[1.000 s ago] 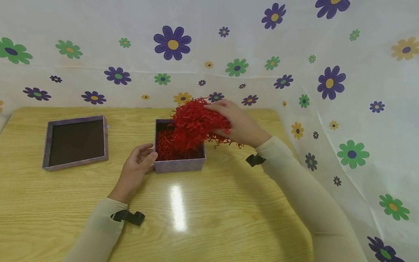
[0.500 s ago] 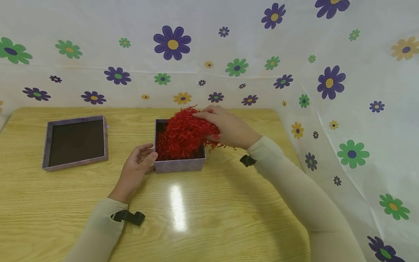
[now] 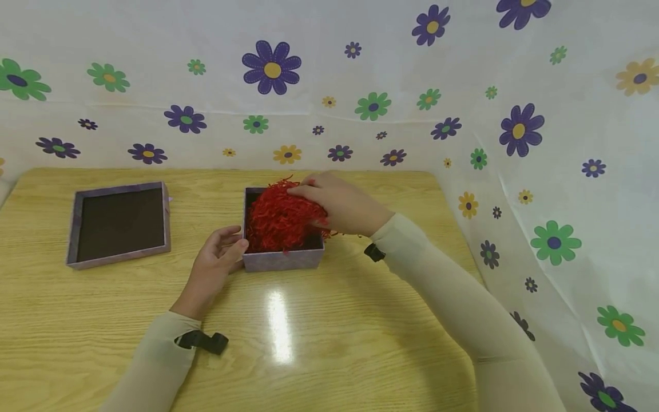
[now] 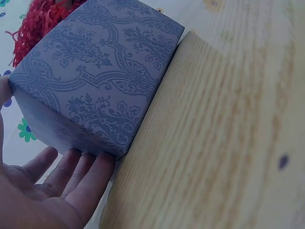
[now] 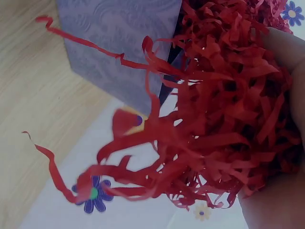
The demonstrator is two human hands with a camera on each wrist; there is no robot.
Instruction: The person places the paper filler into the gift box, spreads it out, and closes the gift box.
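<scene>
A small purple patterned box [image 3: 282, 261] stands on the table with its top uncovered. My right hand [image 3: 344, 203] grips a large bundle of red shredded paper [image 3: 282, 220] from its right side, over and partly inside the box. Loose strands trail off the bundle in the right wrist view, where the paper [image 5: 228, 109] fills the palm. My left hand [image 3: 212, 260] steadies the box: in the left wrist view its straight fingers [image 4: 88, 183] touch the box's side, and the thumb lies at the top corner. The bundle hides most of the box's inside.
To the left lies a shallow purple lid [image 3: 123, 257] with a dark inside facing up. A wooden table [image 3: 360, 320] carries everything. A white cloth [image 3: 329, 68] printed with flowers hangs behind and to the right.
My right hand has moved left and down with the red shredded paper, which now sits lower in the box. The left hand, box and lid have stayed put.
</scene>
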